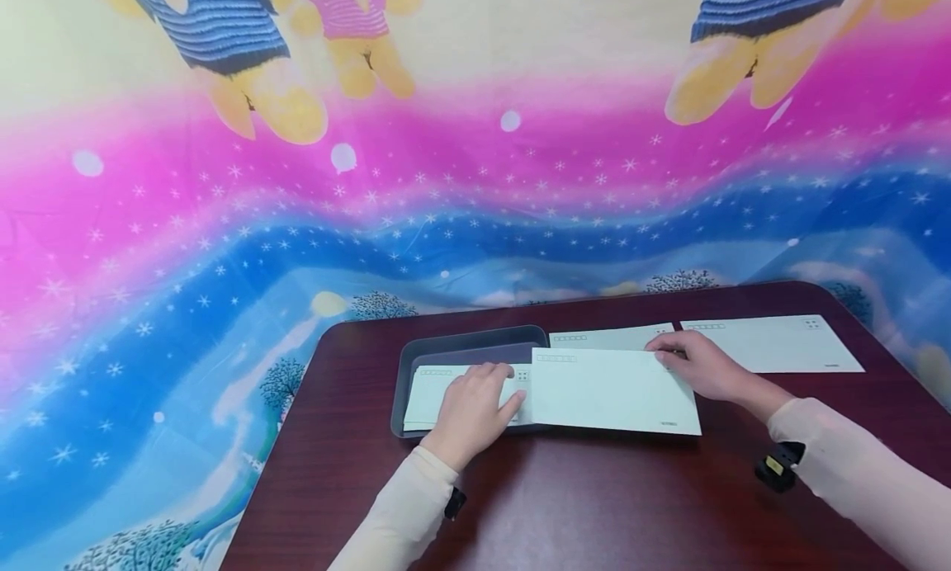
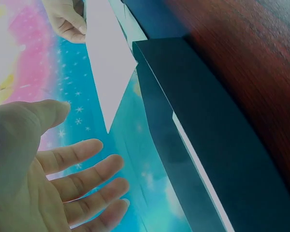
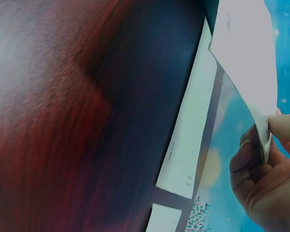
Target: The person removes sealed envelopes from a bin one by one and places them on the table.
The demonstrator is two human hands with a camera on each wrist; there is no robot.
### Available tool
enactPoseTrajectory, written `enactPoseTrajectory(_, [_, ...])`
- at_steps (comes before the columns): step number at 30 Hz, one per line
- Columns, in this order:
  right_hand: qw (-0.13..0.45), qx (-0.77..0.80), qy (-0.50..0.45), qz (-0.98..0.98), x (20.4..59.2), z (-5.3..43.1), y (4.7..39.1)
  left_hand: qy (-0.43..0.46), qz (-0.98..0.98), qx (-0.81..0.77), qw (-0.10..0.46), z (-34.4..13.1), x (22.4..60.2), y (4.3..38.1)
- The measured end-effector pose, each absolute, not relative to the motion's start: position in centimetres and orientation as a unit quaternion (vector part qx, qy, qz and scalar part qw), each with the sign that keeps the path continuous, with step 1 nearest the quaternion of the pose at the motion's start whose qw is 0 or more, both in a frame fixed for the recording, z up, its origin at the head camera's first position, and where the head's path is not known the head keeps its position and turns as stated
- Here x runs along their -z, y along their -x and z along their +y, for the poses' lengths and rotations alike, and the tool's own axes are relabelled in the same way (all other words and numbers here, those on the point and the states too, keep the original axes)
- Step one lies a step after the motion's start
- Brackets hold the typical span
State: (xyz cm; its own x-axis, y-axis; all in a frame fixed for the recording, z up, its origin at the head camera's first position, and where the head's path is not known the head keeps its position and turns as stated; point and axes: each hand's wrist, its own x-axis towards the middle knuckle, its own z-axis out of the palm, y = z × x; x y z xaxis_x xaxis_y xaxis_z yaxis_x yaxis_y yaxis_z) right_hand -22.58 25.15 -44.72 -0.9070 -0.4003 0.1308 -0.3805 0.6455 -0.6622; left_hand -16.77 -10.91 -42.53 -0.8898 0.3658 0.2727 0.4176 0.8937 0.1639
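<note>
1. Head view: the right hand (image 1: 702, 365) is pinching the upper right corner of a pale, rectangular paper envelope (image 1: 617, 389); that envelope is slanting across the lower frame, right of centre, its left end overlapping a shallow, dark grey tray with rounded corners (image 1: 475, 354); the left hand (image 1: 479, 406) is spreading its fingers over pale paper envelopes lying in the tray (image 1: 427, 398), gripping nothing; another pale paper envelope is lying flat at the right (image 1: 773, 344), on the dark red-brown wooden table (image 1: 594, 497).

2. Left wrist view: the left hand is showing its bare palm at lower left, fingers apart; the pinched envelope is hanging at upper centre, looking thin and light, probably swaying easily.

3. Right wrist view: the right thumb and fingers are nipping the corner at the right of the frame; the paper is curving there, suggesting softness and easy creasing; gripping mid-edge, gently, would probably be steadying it better.
</note>
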Motion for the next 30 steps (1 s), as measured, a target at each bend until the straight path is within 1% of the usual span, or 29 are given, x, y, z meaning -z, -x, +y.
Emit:
enactPoseTrajectory(19, [0.017,0.366,0.213,0.906,45.0,27.6,22.2,0.220,-0.965,0.107,0.098,-9.2,42.9,16.5])
enactPoseTrajectory(30, [0.025,0.352,0.210,0.912,45.2,28.9,21.7,0.235,-0.960,0.102,0.109,-8.2,43.3,16.5])
